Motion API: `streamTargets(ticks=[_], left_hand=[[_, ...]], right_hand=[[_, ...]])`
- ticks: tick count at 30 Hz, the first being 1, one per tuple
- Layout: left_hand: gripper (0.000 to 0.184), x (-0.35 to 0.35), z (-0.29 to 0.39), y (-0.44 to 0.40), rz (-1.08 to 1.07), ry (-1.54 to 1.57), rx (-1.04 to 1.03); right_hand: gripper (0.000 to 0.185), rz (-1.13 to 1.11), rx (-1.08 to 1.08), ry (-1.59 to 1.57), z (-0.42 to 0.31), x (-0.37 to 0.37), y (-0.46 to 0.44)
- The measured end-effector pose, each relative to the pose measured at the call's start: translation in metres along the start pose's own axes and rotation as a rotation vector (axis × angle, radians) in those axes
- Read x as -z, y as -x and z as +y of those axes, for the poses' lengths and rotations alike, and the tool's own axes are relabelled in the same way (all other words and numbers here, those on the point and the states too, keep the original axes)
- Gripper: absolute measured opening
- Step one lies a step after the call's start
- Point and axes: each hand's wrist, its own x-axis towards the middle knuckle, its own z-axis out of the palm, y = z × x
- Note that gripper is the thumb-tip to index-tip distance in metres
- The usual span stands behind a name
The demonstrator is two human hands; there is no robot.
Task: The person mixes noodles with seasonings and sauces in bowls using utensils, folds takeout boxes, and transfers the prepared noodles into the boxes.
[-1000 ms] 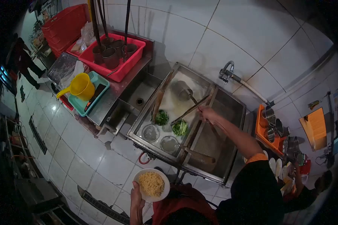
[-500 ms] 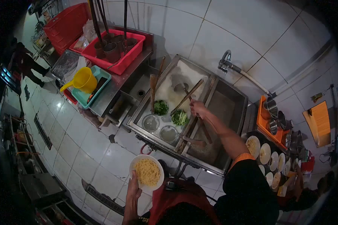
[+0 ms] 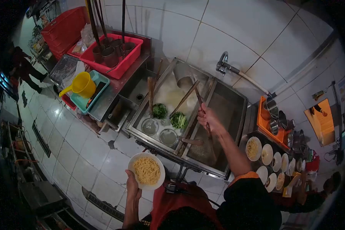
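My left hand (image 3: 132, 184) grips the rim of a white bowl (image 3: 161, 183) filled with yellow noodles (image 3: 147, 171). My right hand (image 3: 208, 119) is closed around the long handle of a deep metal ladle (image 3: 184, 79), whose head is tilted at the back of a vat (image 3: 131, 129) of foamy, cloudy liquid. Two bunches of leafy greens (image 3: 160, 110) (image 3: 178, 120) sit in strainers in the vat. Nearer its front edge are two round strainers (image 3: 150, 126) (image 3: 168, 137) with cloudy liquid in them. Wooden handles (image 3: 150, 92) (image 3: 184, 97) stick out of the vat.
Right of the vat is a steel basin (image 3: 228, 111). Several bowls (image 3: 267, 154) line the right counter beside an orange tray (image 3: 261, 115) of metal pots. A red bin (image 3: 136, 51) and yellow dipper (image 3: 83, 85) stand left. A faucet (image 3: 222, 63) juts from the wall. Other people are at both sides.
My right hand has moved the ladle; its head now shows more of its side, tilted up at the back of the vat. The bowl has shifted slightly left and up in view.
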Motion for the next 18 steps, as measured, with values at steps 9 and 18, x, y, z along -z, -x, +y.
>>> streamTargets(ticks=[9,18], left_hand=[[0.075,-0.018,0.005,-0.001,0.026,-0.155,0.016],[0.08,-0.068,-0.019,-0.001,-0.167,-0.31,0.089]], right_hand=[[0.029,-0.016,-0.086,-0.045,0.021,0.008,0.003],[0.03,-0.058,-0.169,-0.117,-0.003,0.028,-0.004]])
